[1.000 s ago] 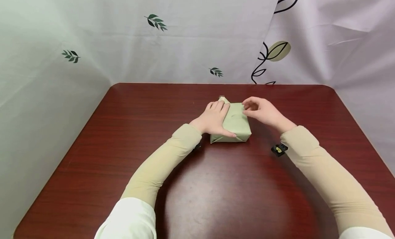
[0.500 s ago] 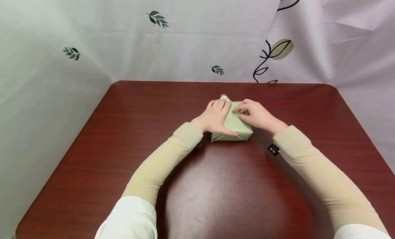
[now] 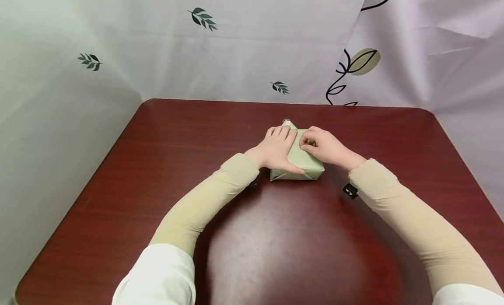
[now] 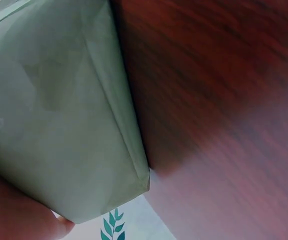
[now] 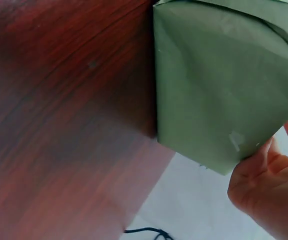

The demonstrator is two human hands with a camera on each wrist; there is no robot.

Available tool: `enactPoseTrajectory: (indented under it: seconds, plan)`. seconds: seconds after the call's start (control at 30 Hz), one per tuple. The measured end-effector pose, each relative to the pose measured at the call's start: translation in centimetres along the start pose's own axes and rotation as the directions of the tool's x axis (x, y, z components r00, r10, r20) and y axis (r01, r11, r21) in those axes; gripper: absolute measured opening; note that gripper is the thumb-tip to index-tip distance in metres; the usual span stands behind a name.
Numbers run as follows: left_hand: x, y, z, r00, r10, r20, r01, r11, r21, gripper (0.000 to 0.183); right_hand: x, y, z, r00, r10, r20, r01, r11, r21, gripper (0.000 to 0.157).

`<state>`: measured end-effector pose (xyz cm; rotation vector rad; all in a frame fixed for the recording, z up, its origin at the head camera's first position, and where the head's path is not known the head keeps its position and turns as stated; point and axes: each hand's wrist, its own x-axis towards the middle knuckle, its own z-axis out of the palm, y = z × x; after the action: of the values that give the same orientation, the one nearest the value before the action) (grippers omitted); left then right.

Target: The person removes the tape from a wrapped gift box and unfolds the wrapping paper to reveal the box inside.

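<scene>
A box-shaped parcel in pale green wrapping paper [image 3: 305,163] lies on the table, right of centre. My left hand [image 3: 275,149] lies spread over its left part, thumb toward the near edge. On the right of its top is my right hand [image 3: 320,144], thumb and fingertips brought together in a pinch at the wrapping paper; the pinched bit is hidden by the fingers. A pointed paper flap [image 3: 288,124] sticks out at the far end. In the left wrist view, folded paper [image 4: 74,125] shows on one side. The right wrist view has my thumb [image 5: 256,172] at the parcel's edge.
A dark red wooden table [image 3: 177,165] with rounded far corners carries the parcel. White fabric with leaf prints [image 3: 244,47] hangs behind and beside it. A small black camera [image 3: 350,191] is worn under the right wrist.
My right hand has moved left from the parcel's right edge onto its top, and its thumb and fingertips have closed together. The left hand stays on the parcel. The head view has shifted slightly.
</scene>
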<state>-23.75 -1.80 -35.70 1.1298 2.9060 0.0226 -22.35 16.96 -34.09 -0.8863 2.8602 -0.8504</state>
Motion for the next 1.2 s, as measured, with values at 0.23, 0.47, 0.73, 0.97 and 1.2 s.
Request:
enactPoseTrajectory:
  seconds: [0.23,0.47,0.73,0.97,1.2]
  plan:
    - [0.0,0.1,0.0,1.000,-0.005,0.017,0.005,1.000,-0.003,0.107,0.1,0.9,0.0,0.997,0.057,0.043,-0.062,0.991,0.122,0.004]
    - [-0.2,0.1,0.0,1.000,-0.010,0.029,0.010,1.000,-0.008,0.108,-0.2,1.1,-0.5,0.989,0.115,0.088,-0.131,0.970,0.203,0.007]
    - [0.3,0.0,-0.1,1.000,-0.006,0.030,0.005,1.000,0.013,0.110,-0.2,2.2,-0.9,0.988,0.120,0.100,-0.148,0.922,0.357,0.009]
    - [0.4,0.1,-0.2,0.999,-0.005,0.035,0.005,1.000,0.009,0.110,-0.5,3.5,-0.5,0.985,0.136,0.105,-0.171,0.734,0.657,0.010]
    - [0.1,0.1,0.0,0.999,-0.012,0.031,0.012,1.000,0.000,0.110,-1.2,4.2,0.1,0.991,0.101,0.083,-0.116,0.381,0.917,0.022]
